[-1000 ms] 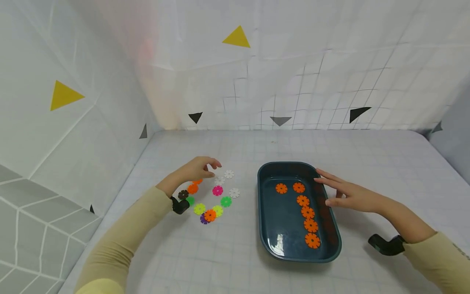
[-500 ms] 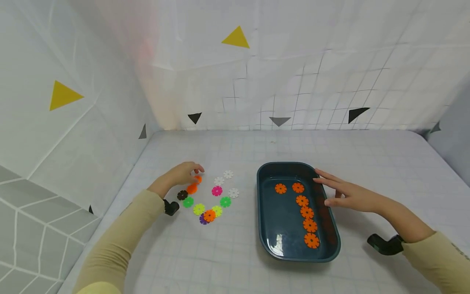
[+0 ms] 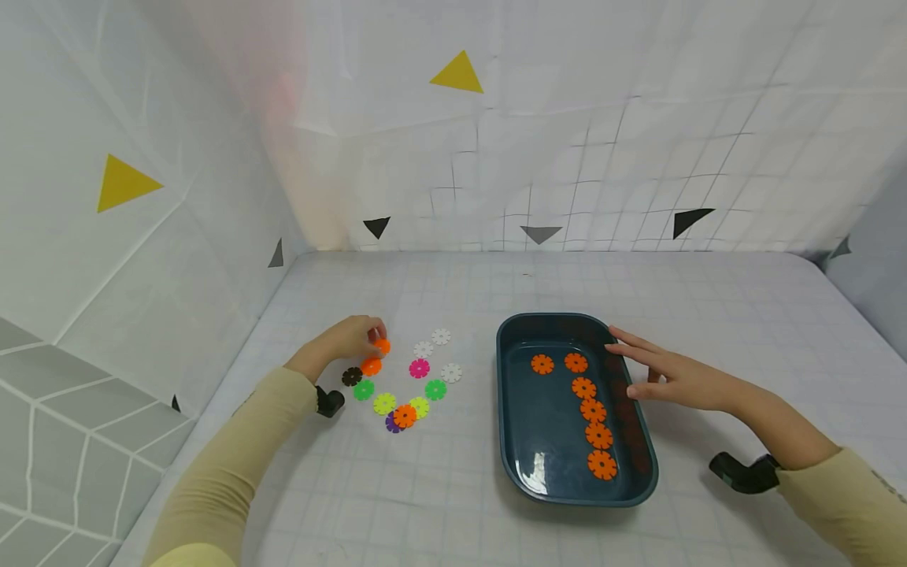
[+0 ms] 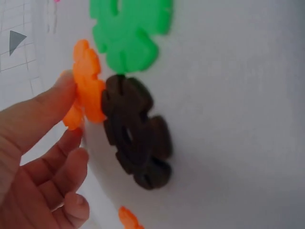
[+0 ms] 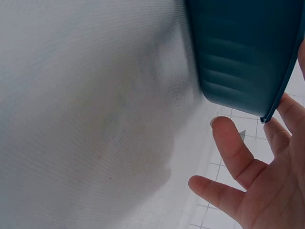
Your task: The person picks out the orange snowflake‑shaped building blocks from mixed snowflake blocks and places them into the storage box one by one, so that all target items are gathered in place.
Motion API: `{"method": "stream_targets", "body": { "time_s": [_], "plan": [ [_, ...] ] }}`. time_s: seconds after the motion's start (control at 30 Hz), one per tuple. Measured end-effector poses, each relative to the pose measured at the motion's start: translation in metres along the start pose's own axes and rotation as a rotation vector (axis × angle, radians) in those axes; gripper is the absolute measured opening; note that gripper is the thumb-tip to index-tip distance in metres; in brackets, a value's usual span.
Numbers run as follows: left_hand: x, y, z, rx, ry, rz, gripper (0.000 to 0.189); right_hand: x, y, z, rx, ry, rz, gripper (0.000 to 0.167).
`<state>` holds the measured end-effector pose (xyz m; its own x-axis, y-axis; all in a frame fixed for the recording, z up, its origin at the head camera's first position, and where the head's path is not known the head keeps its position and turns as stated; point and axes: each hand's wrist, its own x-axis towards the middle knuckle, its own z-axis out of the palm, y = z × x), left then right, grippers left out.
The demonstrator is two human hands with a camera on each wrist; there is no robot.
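Note:
My left hand [image 3: 350,337] pinches a toothed orange plastic disc [image 3: 383,346] at the back left of a loose group on the table. In the left wrist view the thumb partly covers that disc, and another orange disc [image 4: 88,83] lies right in front of it, beside a dark brown disc [image 4: 136,131] and a green disc [image 4: 131,28]. My right hand [image 3: 680,380] rests with fairly straight fingers on the right rim of a dark blue plastic tub [image 3: 520,496]. Several orange discs [image 3: 598,435] lie flat inside the tub, most in a line along its right side.
Nearer the middle of the table lie white [image 3: 451,372], pink [image 3: 420,368], green [image 3: 435,389] and yellow discs [image 3: 385,404]. An orange disc [image 3: 405,416] overlaps a purple one [image 3: 394,424]. White sheeting [image 3: 567,157] rises behind the table.
My left hand has moved left from near the white discs to the orange disc at the back left, and its fingers have closed on it. The right hand stays on the tub's rim.

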<state>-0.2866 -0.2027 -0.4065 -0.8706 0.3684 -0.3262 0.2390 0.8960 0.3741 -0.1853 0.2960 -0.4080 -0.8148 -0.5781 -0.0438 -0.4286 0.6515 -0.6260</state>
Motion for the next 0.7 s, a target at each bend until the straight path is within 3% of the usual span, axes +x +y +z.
{"method": "stream_targets", "body": {
  "time_s": [0.4, 0.7],
  "plan": [
    [0.0003, -0.0036, 0.0039, -0.086, -0.005, -0.039, 0.024, -0.0001, -0.0009, 0.0000, 0.006, 0.000, 0.002, 0.064],
    [-0.0029, 0.0017, 0.0037, -0.152, 0.009, -0.023, 0.029, -0.0004, -0.0002, 0.0006, 0.011, 0.004, 0.002, 0.063]
  ]
}}
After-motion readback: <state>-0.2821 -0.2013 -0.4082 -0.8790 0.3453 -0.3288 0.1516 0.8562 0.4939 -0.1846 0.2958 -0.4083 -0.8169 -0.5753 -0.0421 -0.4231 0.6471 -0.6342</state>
